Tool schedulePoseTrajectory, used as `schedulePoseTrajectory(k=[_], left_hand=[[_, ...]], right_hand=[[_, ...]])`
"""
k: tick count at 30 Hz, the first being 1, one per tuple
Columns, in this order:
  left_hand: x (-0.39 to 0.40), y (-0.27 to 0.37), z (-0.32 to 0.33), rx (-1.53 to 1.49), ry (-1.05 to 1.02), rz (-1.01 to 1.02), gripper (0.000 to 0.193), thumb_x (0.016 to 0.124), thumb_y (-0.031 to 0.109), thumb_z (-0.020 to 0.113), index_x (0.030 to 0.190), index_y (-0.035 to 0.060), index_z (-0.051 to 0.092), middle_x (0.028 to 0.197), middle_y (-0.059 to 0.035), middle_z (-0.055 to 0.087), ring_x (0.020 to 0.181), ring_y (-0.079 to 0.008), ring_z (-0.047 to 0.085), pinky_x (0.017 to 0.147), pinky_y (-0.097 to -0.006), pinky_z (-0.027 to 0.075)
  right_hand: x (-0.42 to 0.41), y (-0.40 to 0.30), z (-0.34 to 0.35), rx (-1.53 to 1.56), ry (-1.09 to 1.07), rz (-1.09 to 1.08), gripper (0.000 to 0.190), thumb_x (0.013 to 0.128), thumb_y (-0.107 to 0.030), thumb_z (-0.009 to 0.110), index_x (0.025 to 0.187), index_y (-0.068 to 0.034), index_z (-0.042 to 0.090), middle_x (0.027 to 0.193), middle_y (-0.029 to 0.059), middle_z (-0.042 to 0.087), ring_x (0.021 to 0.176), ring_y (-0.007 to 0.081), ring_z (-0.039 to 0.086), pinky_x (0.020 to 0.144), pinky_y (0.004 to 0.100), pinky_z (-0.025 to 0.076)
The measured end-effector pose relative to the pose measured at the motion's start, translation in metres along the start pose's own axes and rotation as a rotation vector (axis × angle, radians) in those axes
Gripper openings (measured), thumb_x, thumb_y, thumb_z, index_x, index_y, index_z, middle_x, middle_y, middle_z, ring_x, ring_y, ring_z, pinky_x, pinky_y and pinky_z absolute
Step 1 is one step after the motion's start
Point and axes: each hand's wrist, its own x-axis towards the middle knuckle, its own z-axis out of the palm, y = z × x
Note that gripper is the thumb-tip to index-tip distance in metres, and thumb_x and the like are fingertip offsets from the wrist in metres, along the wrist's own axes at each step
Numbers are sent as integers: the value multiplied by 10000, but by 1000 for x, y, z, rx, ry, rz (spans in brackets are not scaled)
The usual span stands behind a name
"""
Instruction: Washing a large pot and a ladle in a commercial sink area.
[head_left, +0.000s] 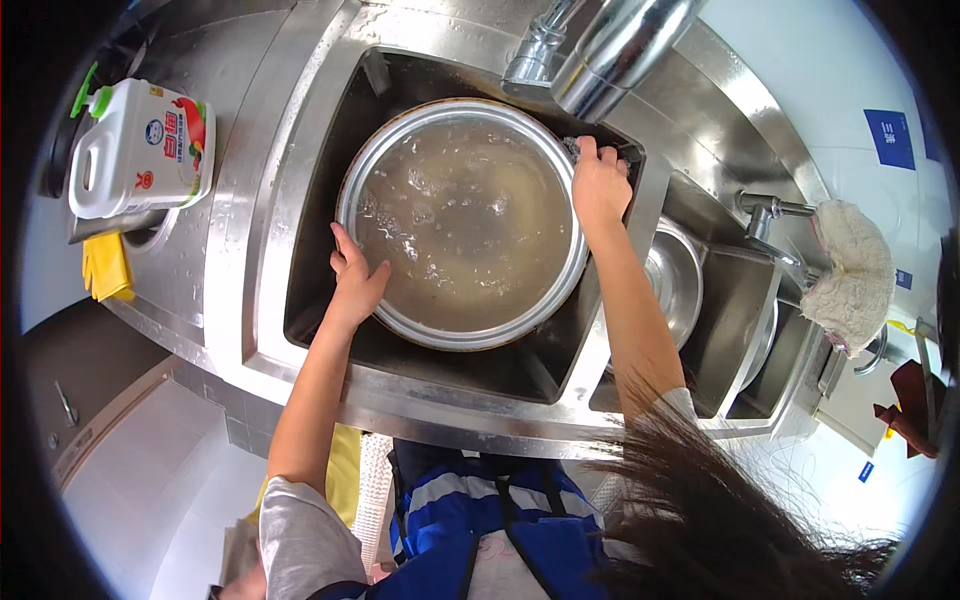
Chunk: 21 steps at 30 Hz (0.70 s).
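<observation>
A large round metal pot (465, 341) stands in the sink basin (315, 300), filled with cloudy water (465, 225) with patches of bubbles. My left hand (356, 281) grips its left rim, thumb over the edge and fingers along the outer wall. At the upper right of the pot, my right hand (602, 187) is against the outside of the rim, fingers curled. Dark steel wool (571, 146) shows on both sides of those fingertips and appears held under them. The right palm is hidden.
A thick chrome faucet (600, 75) overhangs the basin's back edge. On the left counter are a white detergent jug (142, 150) with a green pump and yellow gloves (106, 266). To the right, a metal bowl (675, 281) sits in another basin, below a cloth (855, 274) on a second tap (765, 214).
</observation>
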Motion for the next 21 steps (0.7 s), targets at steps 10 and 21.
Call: schedulePoseTrajectory(k=[10, 21], left_hand=[[0, -1, 0, 51, -31, 2, 980, 835, 154, 559, 1307, -72, -270, 1332, -476, -3, 1293, -520, 38, 1079, -474, 69], [0, -4, 1, 39, -8, 13, 1006, 833, 163, 573, 1323, -15, -287, 1296, -493, -15, 1268, -559, 91, 1072, -475, 118]], right_hand=[[-12, 14, -9, 358, -42, -205, 645, 674, -360, 731, 1220, -87, 524, 1013, 175, 609, 1063, 384, 498, 887, 496, 391], [-12, 1, 34, 324, -125, -8, 762, 624, -269, 795, 1225, 1, 414, 1169, 204, 462, 1073, 389, 464, 913, 415, 403]])
